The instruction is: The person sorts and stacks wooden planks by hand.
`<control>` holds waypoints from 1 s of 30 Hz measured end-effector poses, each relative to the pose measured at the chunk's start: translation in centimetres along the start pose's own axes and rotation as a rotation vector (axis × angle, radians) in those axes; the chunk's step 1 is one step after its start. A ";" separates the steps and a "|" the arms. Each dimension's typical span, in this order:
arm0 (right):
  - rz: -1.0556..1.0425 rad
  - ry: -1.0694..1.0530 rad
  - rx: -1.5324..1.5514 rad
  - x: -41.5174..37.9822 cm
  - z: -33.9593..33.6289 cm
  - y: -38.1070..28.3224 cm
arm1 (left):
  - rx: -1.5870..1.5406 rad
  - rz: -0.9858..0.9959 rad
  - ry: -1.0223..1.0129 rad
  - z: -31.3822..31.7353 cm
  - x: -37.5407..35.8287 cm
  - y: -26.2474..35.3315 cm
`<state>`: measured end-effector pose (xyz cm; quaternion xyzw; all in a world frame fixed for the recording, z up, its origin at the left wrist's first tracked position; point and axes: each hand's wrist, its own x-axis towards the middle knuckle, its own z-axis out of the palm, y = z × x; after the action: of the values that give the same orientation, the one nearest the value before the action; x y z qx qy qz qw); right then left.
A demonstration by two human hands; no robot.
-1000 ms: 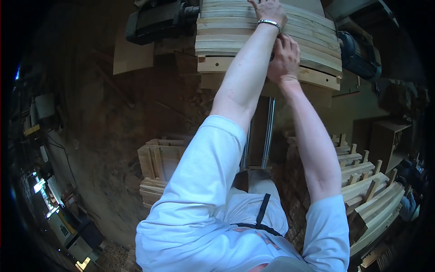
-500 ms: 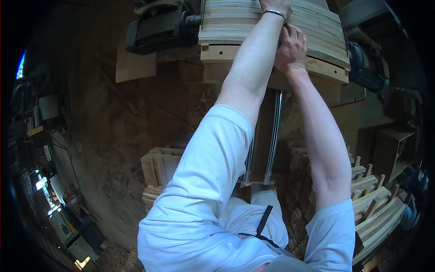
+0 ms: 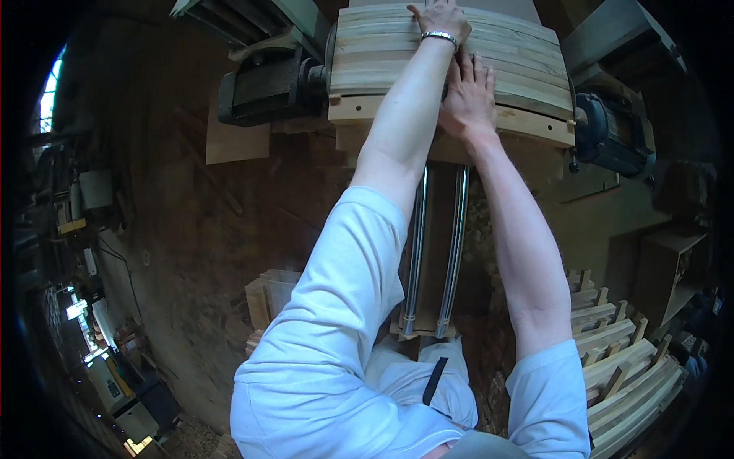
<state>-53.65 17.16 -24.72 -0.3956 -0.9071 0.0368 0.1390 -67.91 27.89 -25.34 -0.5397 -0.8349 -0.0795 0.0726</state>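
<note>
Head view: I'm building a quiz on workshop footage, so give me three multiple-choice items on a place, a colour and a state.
1. Where does the left hand rest?
A. on the curved wooden slats
B. on the floor
C. on the motor

2. What colour is the shirt?
A. red
B. light blue
C. black

3. How is the right hand placed?
A. clenched around a hammer
B. hanging at the side
C. flat, fingers spread on the slats

Key: 1 A, its palm lies on the stack's far end; 2 B, both sleeves look pale blue; 3 C, open fingers press the wood.
</note>
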 end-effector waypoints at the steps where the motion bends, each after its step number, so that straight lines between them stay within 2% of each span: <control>1: 0.008 -0.010 0.019 -0.9 -0.2 -0.2 | -0.005 0.049 0.061 0.0 -1.3 0.0; 2: 0.017 -0.014 0.036 -1.8 -0.8 -0.4 | -0.001 0.060 0.060 0.6 -2.1 0.0; 4: 0.042 -0.047 -0.029 -4.3 -2.0 -1.3 | -0.257 -0.055 0.158 1.4 -3.6 0.6; 7: 0.046 -0.028 0.069 -9.6 -3.4 -2.2 | -0.210 0.054 0.132 -1.3 -9.6 0.8; 8: 0.047 -0.053 0.086 -11.6 -4.0 -2.6 | -0.221 0.064 0.143 -2.5 -11.9 1.3; 10: 0.047 -0.064 0.096 -15.4 -4.7 -3.4 | -0.190 0.028 0.042 -5.1 -16.4 1.9; 14: 0.034 -0.044 0.086 -24.3 -6.5 -5.1 | -0.170 0.081 0.106 -5.8 -25.4 2.7; 16: 0.065 -0.106 0.106 -28.5 -7.8 -6.1 | -0.238 0.137 0.083 -6.4 -29.8 2.9; 17: 0.062 -0.108 0.109 -30.7 -8.1 -6.4 | -0.254 0.133 0.145 -5.9 -31.9 3.2; 20: 0.056 -0.087 0.120 -36.2 -8.8 -7.1 | -0.299 0.198 0.118 -7.6 -37.4 3.9; 21: 0.051 -0.074 0.126 -37.8 -9.1 -6.9 | -0.301 0.230 0.034 -8.2 -39.0 3.9; 22: 0.155 -0.044 0.006 -39.0 -8.7 -5.8 | -0.308 0.222 0.011 -8.7 -41.7 3.7; 23: 0.255 0.009 -0.120 -39.1 -8.3 -3.6 | -0.283 0.368 -0.002 -9.4 -43.0 3.1; 25: 0.625 -0.119 -0.153 -38.3 -11.7 2.0 | -0.232 0.599 -0.064 -11.0 -44.7 1.3; 26: 0.672 -0.075 -0.028 -38.2 -13.2 5.7 | -0.248 0.593 -0.102 -11.9 -46.6 1.0; 27: 0.802 -0.374 0.137 -36.5 -16.6 8.0 | -0.280 0.599 -0.156 -12.9 -48.0 1.2; 28: 0.777 -0.313 0.118 -36.8 -16.8 9.2 | -0.299 0.615 -0.179 -13.5 -47.8 1.4; 29: 0.800 -0.397 0.079 -36.4 -17.1 9.5 | -0.261 0.645 -0.016 -12.0 -48.7 1.5; 30: 0.817 -0.489 0.044 -35.9 -17.3 9.4 | -0.260 0.647 -0.021 -12.4 -48.9 1.7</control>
<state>-18.85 -3.30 -17.77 -0.6967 -0.6823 0.1998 -0.0959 -45.98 -17.57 -23.30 -0.7820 -0.6042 -0.1524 0.0162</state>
